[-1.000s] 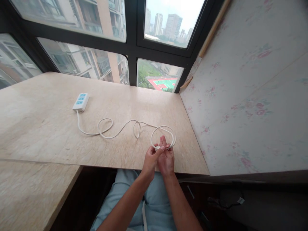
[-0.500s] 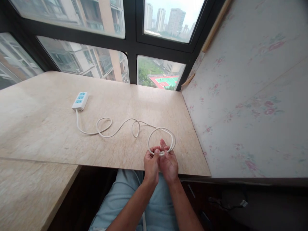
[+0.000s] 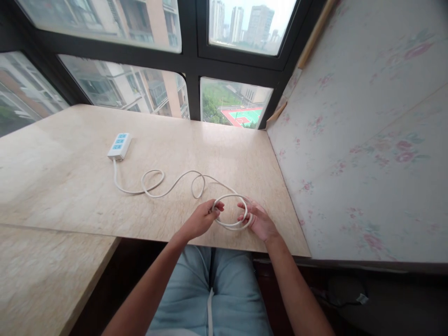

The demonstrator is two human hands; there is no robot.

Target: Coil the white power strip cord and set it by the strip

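Note:
A white power strip (image 3: 119, 146) with blue sockets lies at the far left of the beige stone counter (image 3: 70, 186). Its white cable (image 3: 175, 183) snakes right across the counter and ends in a coiled loop (image 3: 231, 225) near the front edge. My left hand (image 3: 201, 218) pinches the loop's left side. My right hand (image 3: 256, 219) grips the loop's right side with curled fingers. Both hands hold the coil just above the counter.
A flowered wall panel (image 3: 367, 140) rises along the counter's right side. Black-framed windows (image 3: 191, 70) stand behind the counter. A lower counter section (image 3: 42, 275) sits at the front left. My knees in pale trousers (image 3: 210, 289) are under the front edge.
My hands were pressed together at the near side of the loop; they have moved apart, the left to the coil's left side and the right to its right side.

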